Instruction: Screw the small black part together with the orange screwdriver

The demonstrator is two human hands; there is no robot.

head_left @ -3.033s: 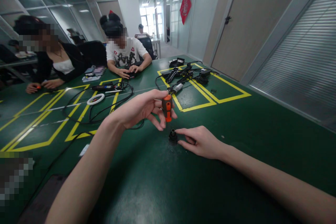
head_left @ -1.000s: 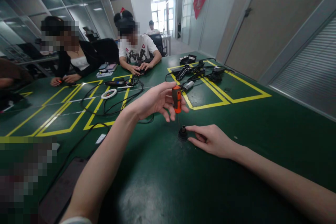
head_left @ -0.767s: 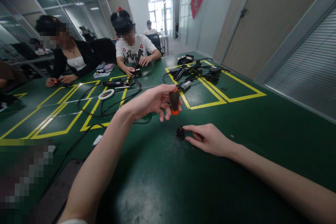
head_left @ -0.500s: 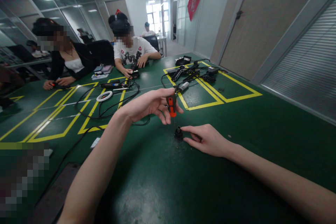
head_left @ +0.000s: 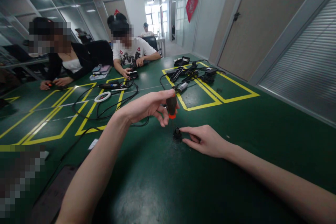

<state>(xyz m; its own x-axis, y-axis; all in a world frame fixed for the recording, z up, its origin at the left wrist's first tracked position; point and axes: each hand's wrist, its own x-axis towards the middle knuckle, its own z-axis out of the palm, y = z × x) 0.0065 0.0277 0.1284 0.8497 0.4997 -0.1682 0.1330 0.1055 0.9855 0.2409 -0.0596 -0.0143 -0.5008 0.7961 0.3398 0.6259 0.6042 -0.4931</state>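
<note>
My left hand [head_left: 157,106] holds a screwdriver [head_left: 172,106] upright, its dark handle with an orange-red collar between the fingers. The thin shaft points down towards a small round black part [head_left: 177,135] that stands on the green table [head_left: 147,182]. Whether the tip touches the part is too small to tell. To the right of the part is my right hand [head_left: 206,140]; its index fingertip and thumb are at the part's side, steadying contact at the top edge.
Black cables and devices [head_left: 183,73] lie within yellow tape at the back. A white ring [head_left: 102,97] and looped cable [head_left: 136,92] are left of centre. Two people [head_left: 131,54] [head_left: 68,64] sit across the table. A dark flat object [head_left: 56,189] lies at the near left.
The screwdriver handle has turned, so its orange patch no longer shows. The fingers of my left hand have shifted around it, and the view has moved slightly. My right hand stays by the black part.
</note>
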